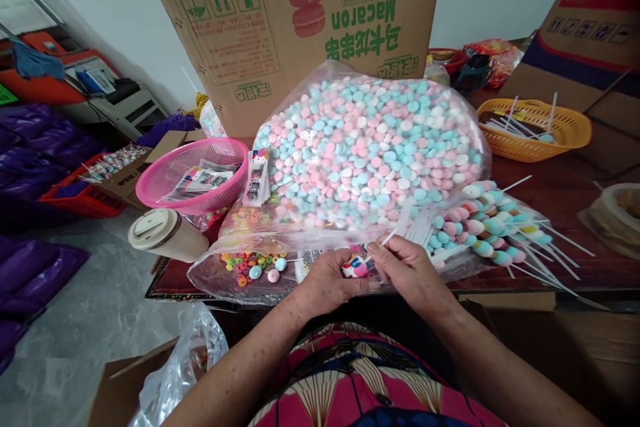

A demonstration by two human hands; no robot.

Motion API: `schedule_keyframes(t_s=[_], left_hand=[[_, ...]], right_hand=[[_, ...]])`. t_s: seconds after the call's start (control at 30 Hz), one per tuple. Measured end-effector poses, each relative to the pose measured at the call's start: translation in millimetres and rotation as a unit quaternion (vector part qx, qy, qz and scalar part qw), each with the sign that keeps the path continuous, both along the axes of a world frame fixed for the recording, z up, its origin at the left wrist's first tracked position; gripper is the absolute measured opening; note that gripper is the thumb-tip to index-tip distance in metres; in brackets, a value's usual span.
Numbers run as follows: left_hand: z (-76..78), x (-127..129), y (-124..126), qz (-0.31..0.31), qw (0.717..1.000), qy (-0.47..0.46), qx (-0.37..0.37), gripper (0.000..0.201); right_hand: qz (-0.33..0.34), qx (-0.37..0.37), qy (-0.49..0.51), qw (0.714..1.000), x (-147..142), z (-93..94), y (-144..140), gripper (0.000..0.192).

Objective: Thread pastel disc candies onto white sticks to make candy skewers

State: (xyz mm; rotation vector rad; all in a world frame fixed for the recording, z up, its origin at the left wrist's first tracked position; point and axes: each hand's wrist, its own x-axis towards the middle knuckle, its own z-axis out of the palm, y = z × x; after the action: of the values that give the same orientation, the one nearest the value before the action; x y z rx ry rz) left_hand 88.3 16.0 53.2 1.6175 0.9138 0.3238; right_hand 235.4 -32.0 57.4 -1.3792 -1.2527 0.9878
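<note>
My right hand (pixel 413 273) is closed in a pinch on a thin white stick (pixel 389 237), which slants down toward my other hand. Curled beside it, my left hand (pixel 325 283) has a small printed packet (pixel 356 266) between its thumb and fingers. Both hands are over the front edge of a big clear bag (pixel 367 147) full of pink, blue and white candies. Loose candy rings (pixel 249 263) lie in the bag's front fold, left of my hands. To the right is a pile of candy skewers (pixel 483 223) on white sticks.
A pink basket (pixel 145 177) with printed packets and a lidded cup (pixel 167 233) stand at the left. Behind the bag rises a large cardboard box (pixel 300 67). A yellow basket (pixel 565 137) of white sticks sits at the right, near a clear tub (pixel 620 213).
</note>
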Motion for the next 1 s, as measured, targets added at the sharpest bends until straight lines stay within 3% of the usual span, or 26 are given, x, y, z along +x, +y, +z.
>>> schedule_keyframes(t_s=[0.07, 0.13, 0.2, 0.27, 0.33, 0.4, 0.5, 0.57, 0.67, 0.9, 1.0], left_hand=[[-3.7, 3, -1, 0.0, 0.991, 0.072, 0.116, 0.021], [-4.8, 3, -3, 0.004, 0.979, 0.108, 0.171, 0.021], [-3.0, -1, -3, 0.008, 0.993, 0.029, 0.112, 0.046], [0.4, -9, 1, 0.014, 0.995, -0.101, -0.021, 0.067], [3.7, -15, 6, 0.001, 0.976, -0.172, -0.132, 0.061], [5.3, -17, 9, -0.014, 0.964, -0.184, -0.189, 0.047], [4.2, -10, 9, 0.042, 0.944, -0.203, -0.258, 0.043], [2.1, -3, 7, 0.111, 0.932, -0.209, -0.276, 0.041], [-0.5, 3, 3, 0.143, 0.937, -0.206, -0.245, 0.034], [-1.3, 2, 4, 0.101, 0.933, -0.197, -0.282, 0.039], [-1.6, 2, 4, 0.104, 0.951, -0.182, -0.227, 0.034]], right_hand=[[0.012, 0.001, -0.026, 1.0, -4, -3.2, 0, 0.033], [0.03, -0.002, -0.039, 0.999, -1, -6.3, 1, 0.031], [0.031, -0.011, -0.018, 0.999, 7, -7.9, 3, 0.033], [0.012, -0.016, 0.017, 1.0, 17, -7.5, 5, 0.039], [0.001, -0.013, 0.04, 0.999, 23, -5.1, 5, 0.044], [0.012, -0.002, 0.036, 0.999, 23, -1.6, 5, 0.046], [0.021, 0.007, 0.025, 0.999, 17, 3.3, 5, 0.043], [0.036, -0.007, 0.018, 0.999, 14, 5.5, 6, 0.041], [0.061, -0.034, 0.013, 0.997, 14, 7.4, 7, 0.04], [0.053, -0.011, 0.024, 0.998, 14, 4.3, 4, 0.04], [0.05, -0.011, 0.025, 0.998, 12, 2.3, 5, 0.039]])
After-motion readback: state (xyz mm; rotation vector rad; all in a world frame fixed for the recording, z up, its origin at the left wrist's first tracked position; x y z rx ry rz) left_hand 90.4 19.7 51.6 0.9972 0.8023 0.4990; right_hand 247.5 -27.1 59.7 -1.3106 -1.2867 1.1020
